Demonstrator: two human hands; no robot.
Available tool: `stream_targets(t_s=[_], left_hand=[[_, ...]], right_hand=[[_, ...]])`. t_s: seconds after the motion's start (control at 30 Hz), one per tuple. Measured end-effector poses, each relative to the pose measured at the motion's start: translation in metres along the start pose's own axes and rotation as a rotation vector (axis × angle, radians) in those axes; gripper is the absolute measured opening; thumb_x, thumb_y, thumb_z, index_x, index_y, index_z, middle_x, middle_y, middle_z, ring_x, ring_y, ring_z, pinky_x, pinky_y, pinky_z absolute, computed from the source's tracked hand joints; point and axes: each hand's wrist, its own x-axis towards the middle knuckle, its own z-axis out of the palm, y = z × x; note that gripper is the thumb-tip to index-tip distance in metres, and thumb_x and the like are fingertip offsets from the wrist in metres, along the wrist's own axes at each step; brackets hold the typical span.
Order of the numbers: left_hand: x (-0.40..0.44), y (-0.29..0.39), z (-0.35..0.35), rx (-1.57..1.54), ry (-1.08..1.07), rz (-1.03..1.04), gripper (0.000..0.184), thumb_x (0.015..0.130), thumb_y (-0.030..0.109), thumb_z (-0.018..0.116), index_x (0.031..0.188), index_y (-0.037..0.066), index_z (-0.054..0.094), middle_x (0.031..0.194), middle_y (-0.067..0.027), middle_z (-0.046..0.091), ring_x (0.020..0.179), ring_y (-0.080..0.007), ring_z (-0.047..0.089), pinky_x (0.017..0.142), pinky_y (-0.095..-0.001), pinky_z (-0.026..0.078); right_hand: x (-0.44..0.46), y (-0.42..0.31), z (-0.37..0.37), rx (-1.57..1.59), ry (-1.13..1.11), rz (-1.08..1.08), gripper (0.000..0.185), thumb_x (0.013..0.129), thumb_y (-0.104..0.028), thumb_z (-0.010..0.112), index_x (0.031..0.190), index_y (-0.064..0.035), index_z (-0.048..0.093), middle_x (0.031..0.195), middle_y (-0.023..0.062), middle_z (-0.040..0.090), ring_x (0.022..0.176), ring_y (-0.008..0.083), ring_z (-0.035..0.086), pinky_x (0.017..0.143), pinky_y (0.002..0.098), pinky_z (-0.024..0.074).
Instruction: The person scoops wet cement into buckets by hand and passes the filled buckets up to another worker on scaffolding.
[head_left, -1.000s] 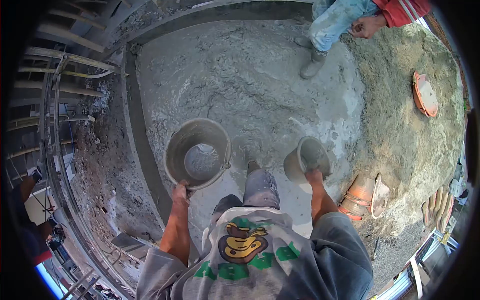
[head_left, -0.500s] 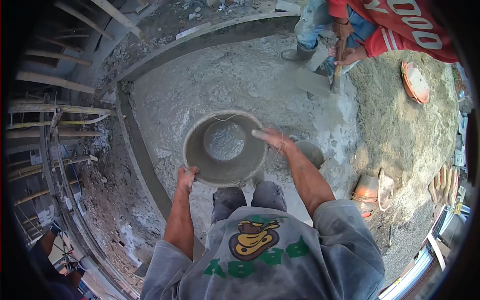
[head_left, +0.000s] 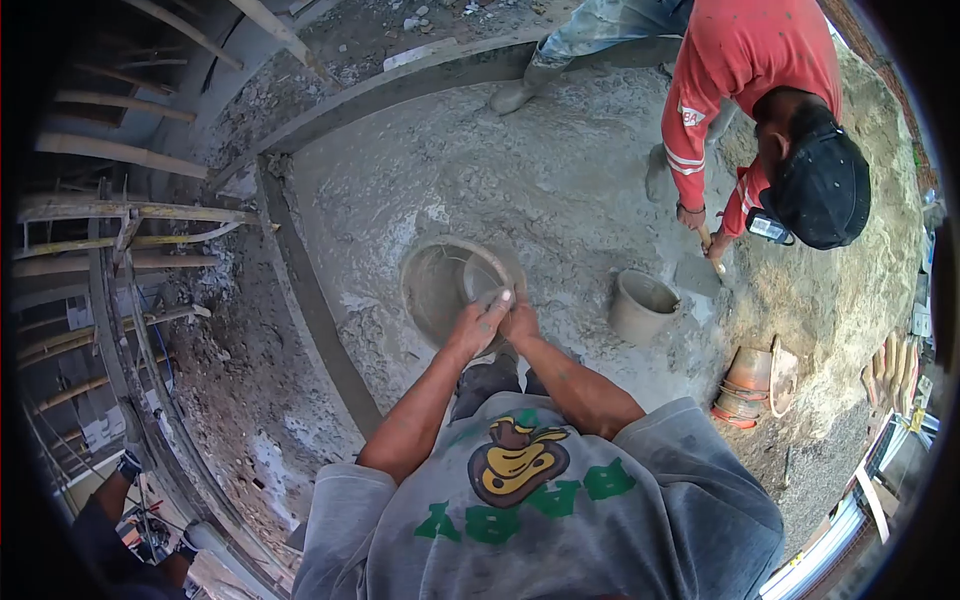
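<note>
A large grey, cement-coated bucket is in front of my legs, its mouth tilted. My left hand closes on the near right part of its rim, thumb up. Right beside it, my right hand grips the same rim; its fingers are partly hidden. Wet grey concrete spreads around the bucket. A smaller grey bucket stands upright to the right, apart from my hands.
A co-worker in a red top bends at the upper right, holding a tool with a flat blade. Orange buckets lie by the sand heap. A low concrete border runs along the left, with bamboo poles beyond.
My hands have come together at the near right rim from opposite sides, and the large bucket has tilted. The smaller bucket now shows fully. The co-worker has bent down, blade lower and farther right.
</note>
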Motion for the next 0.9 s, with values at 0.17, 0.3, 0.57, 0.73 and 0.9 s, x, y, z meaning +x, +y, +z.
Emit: stream_targets(t_s=[0.17, 0.3, 0.57, 0.73, 0.9], left_hand=[[-0.026, 0.03, -0.014, -0.528, 0.077, -0.206, 0.037, 0.084, 0.04, 0.056, 0.089, 0.003, 0.056, 0.067, -0.0019, 0.052, 0.062, -0.0092, 0.048, 0.058, -0.0258, 0.041], [-0.057, 0.012, -0.082, -0.476, 0.277, -0.248, 0.034, 0.082, 0.035, 0.06, 0.075, 0.001, 0.056, 0.052, 0.0023, 0.04, 0.042, -0.0081, 0.034, 0.044, -0.0255, 0.033], [-0.049, -0.091, -0.119, -0.278, 0.635, -0.286, 0.033, 0.082, 0.028, 0.06, 0.088, -0.004, 0.059, 0.064, -0.0049, 0.052, 0.05, -0.0136, 0.048, 0.045, -0.0267, 0.041], [-0.066, -0.19, -0.1, -0.46, 0.726, -0.409, 0.043, 0.081, 0.026, 0.06, 0.109, -0.006, 0.051, 0.083, -0.0091, 0.053, 0.066, -0.0174, 0.055, 0.062, -0.0302, 0.052], [-0.075, -0.329, -0.11, -0.257, 0.797, -0.598, 0.039, 0.081, 0.024, 0.061, 0.106, -0.004, 0.054, 0.1, -0.0127, 0.057, 0.078, -0.0208, 0.059, 0.055, -0.0277, 0.052]], right_hand=[[0.061, 0.072, 0.016, 0.166, 0.103, -0.003, 0.062, 0.07, -0.021, 0.055, 0.127, -0.0052, 0.04, 0.108, 0.0247, 0.056, 0.1, 0.0384, 0.055, 0.083, 0.0393, 0.0457], [0.041, 0.044, -0.055, 0.266, -0.238, 0.099, 0.065, 0.065, -0.028, 0.065, 0.123, -0.0045, 0.045, 0.118, 0.0222, 0.051, 0.104, 0.0336, 0.054, 0.087, 0.0367, 0.0433], [0.073, 0.1, -0.091, -0.302, 0.019, -0.446, 0.05, 0.074, -0.03, 0.06, 0.113, 0.0011, 0.053, 0.089, 0.0138, 0.062, 0.071, 0.0195, 0.06, 0.062, 0.0307, 0.0483], [0.028, 0.181, -0.144, -0.171, 0.144, -0.093, 0.043, 0.075, -0.026, 0.059, 0.107, 0.0025, 0.056, 0.074, 0.0133, 0.06, 0.055, 0.0189, 0.058, 0.049, 0.0304, 0.047], [-0.036, 0.254, -0.168, 0.098, 0.133, 0.442, 0.029, 0.078, -0.019, 0.06, 0.097, 0.0017, 0.058, 0.071, 0.0122, 0.058, 0.05, 0.0212, 0.055, 0.041, 0.0329, 0.045]])
